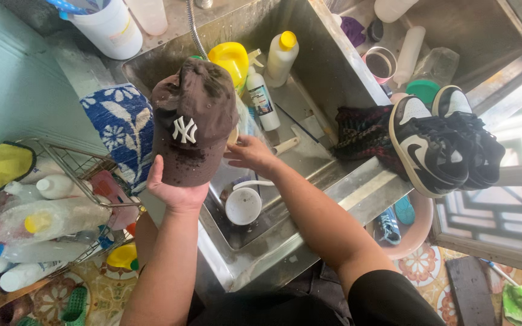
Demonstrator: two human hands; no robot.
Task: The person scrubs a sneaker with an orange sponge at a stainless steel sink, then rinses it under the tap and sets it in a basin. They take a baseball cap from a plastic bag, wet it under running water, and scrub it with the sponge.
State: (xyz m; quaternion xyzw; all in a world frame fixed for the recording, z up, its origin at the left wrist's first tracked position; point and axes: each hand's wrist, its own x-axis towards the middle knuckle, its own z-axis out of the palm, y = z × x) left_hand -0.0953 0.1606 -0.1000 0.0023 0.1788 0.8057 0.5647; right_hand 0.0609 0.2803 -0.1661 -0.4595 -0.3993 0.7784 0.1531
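I hold a wet dark brown cap [193, 115] with a white embroidered emblem above the steel sink [309, 175]. My left hand [173, 190] grips the cap's brim from below. At the cap's right side, my right hand [250, 154] touches its edge with the fingers curled. Below the hands, a white cup [243, 205] lies in the sink basin.
A white spray bottle [262, 99], a yellow-capped bottle [282, 57] and a yellow bowl [231, 57] stand in the sink. A pair of black-and-white sneakers [442, 142] rests on the sink's right rim over a dark cloth [360, 133]. A wire rack [49, 205] with bottles stands left.
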